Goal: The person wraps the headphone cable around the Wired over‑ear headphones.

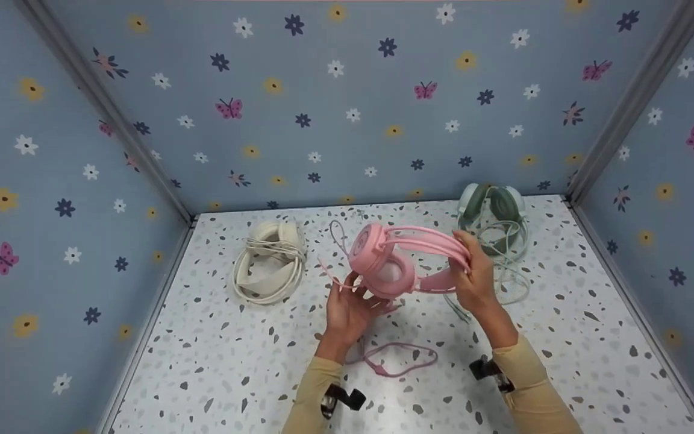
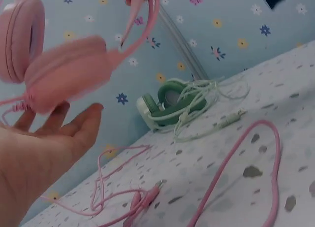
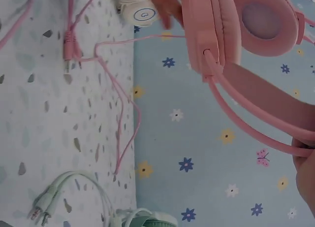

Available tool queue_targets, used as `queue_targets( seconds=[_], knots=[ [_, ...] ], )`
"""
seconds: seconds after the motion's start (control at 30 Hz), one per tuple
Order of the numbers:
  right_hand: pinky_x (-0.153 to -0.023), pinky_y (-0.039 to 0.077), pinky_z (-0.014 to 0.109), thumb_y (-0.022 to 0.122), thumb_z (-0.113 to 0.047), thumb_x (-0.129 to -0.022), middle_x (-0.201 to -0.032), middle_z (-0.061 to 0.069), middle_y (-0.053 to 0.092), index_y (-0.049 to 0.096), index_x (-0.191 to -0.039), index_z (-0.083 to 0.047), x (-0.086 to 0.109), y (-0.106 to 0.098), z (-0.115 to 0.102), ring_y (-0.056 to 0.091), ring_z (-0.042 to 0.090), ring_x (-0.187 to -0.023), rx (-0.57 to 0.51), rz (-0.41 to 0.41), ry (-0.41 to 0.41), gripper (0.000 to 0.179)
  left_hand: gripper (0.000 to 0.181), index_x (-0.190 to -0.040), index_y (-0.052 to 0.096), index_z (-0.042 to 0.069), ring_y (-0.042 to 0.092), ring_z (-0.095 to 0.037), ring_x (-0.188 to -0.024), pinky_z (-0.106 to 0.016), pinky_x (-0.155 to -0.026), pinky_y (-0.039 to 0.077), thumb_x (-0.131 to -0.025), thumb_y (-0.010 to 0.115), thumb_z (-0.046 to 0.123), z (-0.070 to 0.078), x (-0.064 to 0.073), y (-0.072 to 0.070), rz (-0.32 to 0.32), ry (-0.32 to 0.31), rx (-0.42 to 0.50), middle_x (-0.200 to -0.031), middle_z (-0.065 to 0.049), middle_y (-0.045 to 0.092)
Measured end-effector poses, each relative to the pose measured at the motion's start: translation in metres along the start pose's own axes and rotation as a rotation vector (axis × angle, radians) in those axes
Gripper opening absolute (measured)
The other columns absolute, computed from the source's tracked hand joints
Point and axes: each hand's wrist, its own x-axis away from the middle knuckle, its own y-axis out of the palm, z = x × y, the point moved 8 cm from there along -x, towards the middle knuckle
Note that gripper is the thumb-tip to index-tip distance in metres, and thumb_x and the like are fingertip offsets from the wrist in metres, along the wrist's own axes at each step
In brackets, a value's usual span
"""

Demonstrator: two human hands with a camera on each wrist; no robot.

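Observation:
A pair of pink headphones [image 1: 374,248] is held up above the speckled table, its ear cups to the left and its headband to the right. My right hand [image 1: 476,274] grips the top of the headband, with the thumb and fingers wrapped round it. Under the ear cups is my left hand [image 1: 350,313], palm up; in the left wrist view its fingers [image 2: 83,128] reach out loosely beneath the lower cup. A pink cable [image 1: 406,345] trails from the headphones onto the table, and its plug end [image 2: 142,202] lies there in the left wrist view.
White headphones [image 1: 290,232] with their cable bundled lie at the back left. Green headphones [image 1: 508,205] with a loose pale green cable [image 1: 518,277] rest at the back right by the wall. Flower-patterned panels [image 1: 347,108] enclose the table [image 1: 214,361] at the back and sides.

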Motion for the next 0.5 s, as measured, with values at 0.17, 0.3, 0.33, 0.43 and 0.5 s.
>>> queue_targets(
  seconds=[0.17, 0.3, 0.33, 0.43, 0.5],
  knots=[
    [-0.076, 0.044, 0.038, 0.051, 0.010, -0.081, -0.097, 0.010, 0.060, 0.061, -0.111, -0.001, 0.013, 0.007, 0.006, 0.053, 0.022, -0.085, 0.100, -0.192, 0.181, 0.034, 0.057, -0.134, 0.040, 0.018, 0.057, -0.029, -0.097, -0.050, -0.093, 0.044, -0.100, 0.027, 0.061, 0.001, 0.006, -0.009, 0.109, 0.031, 0.020, -0.114, -0.009, 0.050],
    [-0.065, 0.035, 0.036, 0.053, 0.016, -0.074, -0.081, 0.010, 0.051, 0.056, -0.103, -0.001, 0.023, 0.005, 0.020, 0.044, 0.023, -0.072, 0.060, -0.215, 0.519, 0.034, 0.059, -0.138, 0.040, 0.015, 0.055, -0.027, -0.092, -0.043, -0.088, 0.045, -0.101, 0.027, 0.059, -0.002, 0.009, -0.010, 0.119, 0.028, -0.041, -0.111, -0.009, 0.049],
    [-0.063, 0.034, 0.035, 0.056, 0.014, -0.074, -0.078, 0.010, 0.048, 0.055, -0.100, -0.001, 0.025, 0.003, 0.022, 0.043, 0.023, -0.070, 0.031, -0.182, 0.578, 0.029, 0.061, -0.140, 0.039, 0.015, 0.055, -0.027, -0.093, -0.043, -0.088, 0.045, -0.101, 0.026, 0.059, -0.002, 0.009, -0.009, 0.111, 0.028, -0.060, -0.113, -0.009, 0.048],
    [-0.058, 0.034, 0.031, 0.072, -0.003, -0.079, -0.072, 0.007, 0.044, 0.051, -0.091, -0.004, 0.030, 0.000, 0.026, 0.042, 0.020, -0.065, 0.006, -0.068, 0.642, 0.024, 0.061, -0.144, 0.037, 0.013, 0.056, -0.026, -0.092, -0.041, -0.088, 0.045, -0.102, 0.025, 0.057, -0.003, 0.010, -0.008, 0.109, 0.029, -0.109, -0.116, -0.010, 0.049],
    [-0.054, 0.033, 0.029, 0.078, -0.015, -0.080, -0.068, 0.005, 0.044, 0.051, -0.087, -0.005, 0.030, -0.002, 0.026, 0.042, 0.018, -0.061, 0.037, -0.002, 0.588, 0.029, 0.061, -0.145, 0.037, 0.012, 0.057, -0.027, -0.095, -0.041, -0.089, 0.045, -0.103, 0.023, 0.055, -0.003, 0.010, -0.009, 0.109, 0.031, -0.133, -0.119, -0.011, 0.050]
  ],
)
